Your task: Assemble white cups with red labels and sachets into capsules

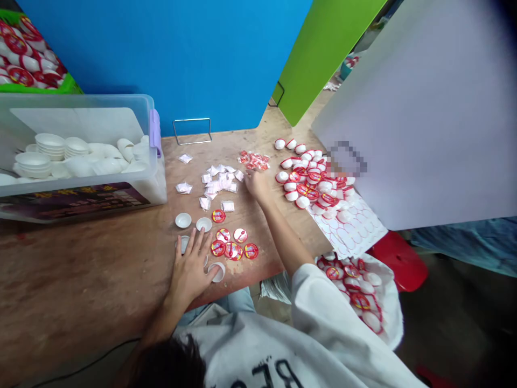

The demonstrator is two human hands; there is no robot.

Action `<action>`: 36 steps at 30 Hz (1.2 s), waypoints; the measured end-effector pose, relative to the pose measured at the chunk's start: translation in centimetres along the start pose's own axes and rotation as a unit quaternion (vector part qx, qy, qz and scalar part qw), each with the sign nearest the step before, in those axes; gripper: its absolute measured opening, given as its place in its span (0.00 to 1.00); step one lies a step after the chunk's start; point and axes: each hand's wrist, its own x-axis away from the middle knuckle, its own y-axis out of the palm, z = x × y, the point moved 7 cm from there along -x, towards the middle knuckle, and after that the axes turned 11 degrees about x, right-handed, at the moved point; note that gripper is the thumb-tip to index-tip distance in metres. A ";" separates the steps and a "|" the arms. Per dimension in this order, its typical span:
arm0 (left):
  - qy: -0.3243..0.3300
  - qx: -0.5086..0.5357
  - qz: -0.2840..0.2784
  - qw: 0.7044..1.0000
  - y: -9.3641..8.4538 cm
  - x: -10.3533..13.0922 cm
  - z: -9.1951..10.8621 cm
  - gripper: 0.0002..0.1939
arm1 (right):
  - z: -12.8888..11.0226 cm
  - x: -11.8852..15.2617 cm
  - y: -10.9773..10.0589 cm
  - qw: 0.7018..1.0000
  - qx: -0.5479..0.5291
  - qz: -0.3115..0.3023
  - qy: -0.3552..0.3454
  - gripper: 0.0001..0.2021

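Observation:
My left hand [193, 265] lies with fingers spread over several small white cups, partly hiding some. Among them, one white cup [183, 220] stands beyond my fingertips and another white cup [217, 272] is by my thumb. Just right of these lie several round red-rimmed lids [231, 250], with small red spoon shapes on them. My right hand [257, 186] is at the near edge of a pile of small red-and-clear packets [255, 160], its fingers curled down; what they hold, if anything, is hidden. Left of it is a group of small white sachets [220, 182].
A clear plastic bin [156, 186] of stacked white cups stands at the left. Red-and-white capped cups [313, 178] are heaped at the right beside a printed sheet [355, 229]. A white sack [393, 302] of them sits below. Blue [173, 59] and lilac [424, 118] panels border the table.

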 end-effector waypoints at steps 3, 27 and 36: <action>0.004 -0.002 0.006 1.000 0.1 0.0 -0.2 0.37 | -0.8 -1.3 1.9 1.000 0.017 -0.007 0.004 0.11; -0.053 0.103 0.092 0.989 -4.2 1.7 -2.0 0.19 | 2.6 0.3 -2.7 0.987 -0.085 0.117 0.065 0.15; 0.017 0.046 -0.006 0.999 -3.6 0.7 -0.9 0.10 | -2.1 16.4 -6.0 0.879 -0.459 0.060 0.117 0.07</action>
